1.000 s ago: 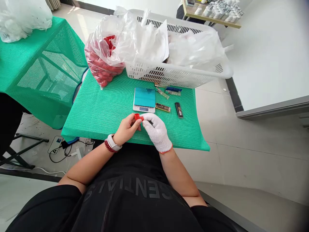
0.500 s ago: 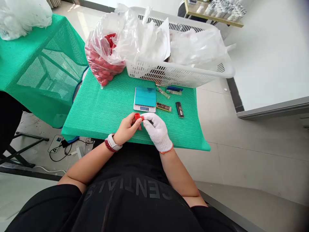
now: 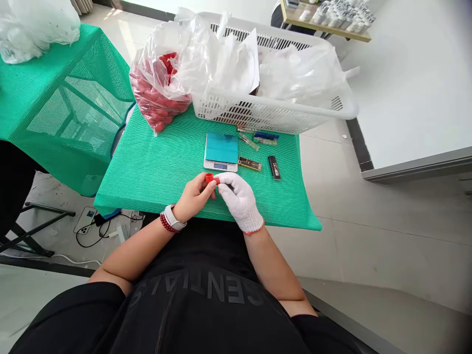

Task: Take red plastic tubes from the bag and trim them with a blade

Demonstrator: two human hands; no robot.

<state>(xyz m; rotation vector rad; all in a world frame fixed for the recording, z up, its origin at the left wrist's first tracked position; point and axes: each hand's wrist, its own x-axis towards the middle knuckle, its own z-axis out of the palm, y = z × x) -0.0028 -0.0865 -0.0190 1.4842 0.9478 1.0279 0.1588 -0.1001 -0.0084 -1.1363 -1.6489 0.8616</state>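
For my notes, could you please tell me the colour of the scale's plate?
The scale's plate is teal-blue, best seen in the head view.

White basket (image 3: 306, 109), wooden table (image 3: 293, 15) beyond

It's one wide, head-worn view looking forward and steeply down over the shirt (image 3: 214, 314), with left hand (image 3: 192, 195) and right hand (image 3: 239, 200) close at mid-frame, the table (image 3: 158, 169) below them and the basket (image 3: 273, 116) farther off, up top.
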